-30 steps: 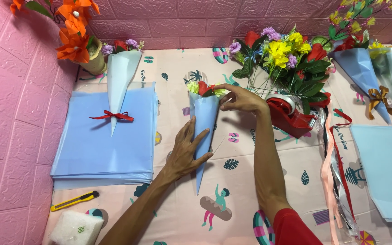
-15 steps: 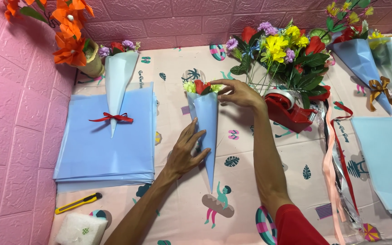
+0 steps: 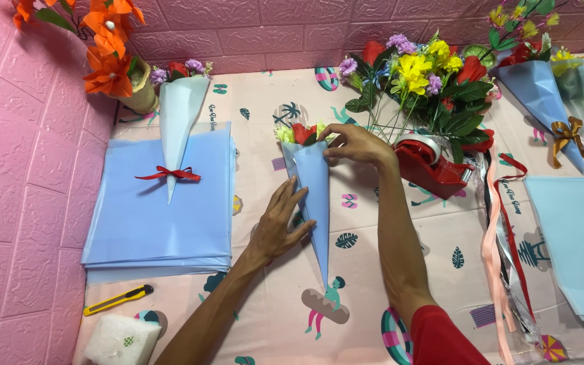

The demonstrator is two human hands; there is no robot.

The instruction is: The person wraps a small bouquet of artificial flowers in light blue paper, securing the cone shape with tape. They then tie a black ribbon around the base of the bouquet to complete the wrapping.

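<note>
Step in hand: wrapping; a pale blue paper cone holding a few small artificial flowers [image 3: 313, 196] lies on the desk [image 3: 265, 115], tip toward the person, and both hands are closing it.
Left hand [image 3: 280, 226]: lies flat against the cone's left edge about midway down, fingers spread and pressing the paper down; it holds nothing.
Right hand [image 3: 356, 143]: at the cone's mouth, fingers pinched narrow on the top right fold of paper, just beside the red and yellow blooms.
Next move, as I judge it: the overlap needs fixing, so the red tape dispenser [image 3: 434, 169], just right of the right hand, is the likely reach while the left hand keeps pressing.
Around it: a stack of pale blue sheets [image 3: 163, 223] to the left carries a finished cone tied with a red ribbon [image 3: 174, 135]; a bunch of loose artificial flowers [image 3: 427, 88] stands behind the dispenser; a yellow utility knife [image 3: 117, 300] lies near the desk's front.
Change from earlier: very little; both hands keep their places on the cone.
</note>
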